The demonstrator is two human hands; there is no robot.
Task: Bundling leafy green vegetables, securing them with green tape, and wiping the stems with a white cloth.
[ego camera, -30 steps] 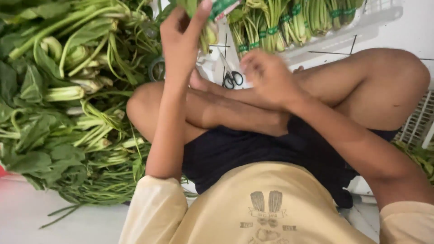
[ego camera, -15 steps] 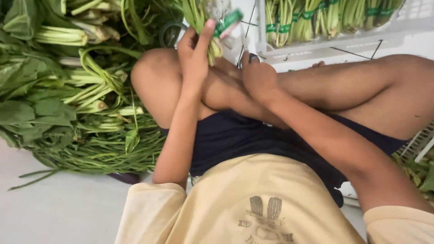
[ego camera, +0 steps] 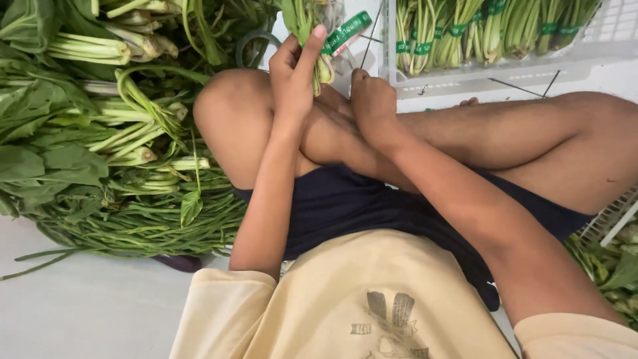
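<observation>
At the far left I see a big loose heap of leafy green vegetables with pale stalks spread over the pale grey floor; its thin stem ends fan out toward the bottom left corner. Just to the right of the heap my left knee rises, bare, with the dark navy shorts below it and the cream-yellow shirt with a printed figure filling the bottom of the view.

My left hand is up above the knee, fingers curled closed around a small bundle of green stalks, with the forefinger stretched up along it. That bundle sits top centre, held off the floor, and a strip of green printed tape runs slanting from it toward the right.

My right hand is just beside the left, close to the lower end of the bundle; its fingers are bent inward, but I cannot tell whether they pinch the tape or anything else. My crossed legs lie under both hands.

Further right, a white plastic slatted crate holds a row of finished green bundles banded with green tape, stalk ends pointing toward me. At the far right edge another white crate corner and some more green leaves show.
</observation>
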